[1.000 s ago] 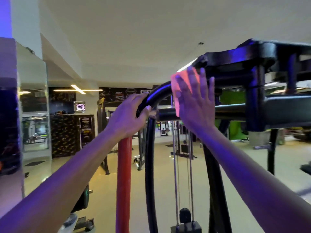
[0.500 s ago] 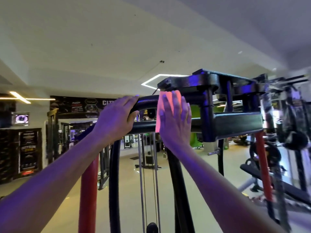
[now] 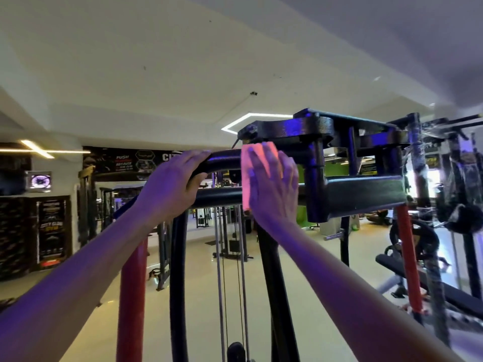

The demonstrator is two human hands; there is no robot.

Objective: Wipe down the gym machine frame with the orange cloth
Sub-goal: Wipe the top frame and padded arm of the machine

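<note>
Our right hand [image 3: 271, 184] lies flat, fingers straight, pressing the orange cloth [image 3: 247, 176] against the black frame [image 3: 366, 194]. Just to its left, our left hand [image 3: 175, 178] curls over the curved top tube [image 3: 224, 159], gripping it. The frame's crossbars run sideways under the cloth, so unwiped metal lies to the right, toward the bracket [image 3: 300, 129] beyond our fingertips.

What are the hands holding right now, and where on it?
The left hand grips the curved black frame bar over its top. The right hand presses the orange cloth flat against the frame.
</note>
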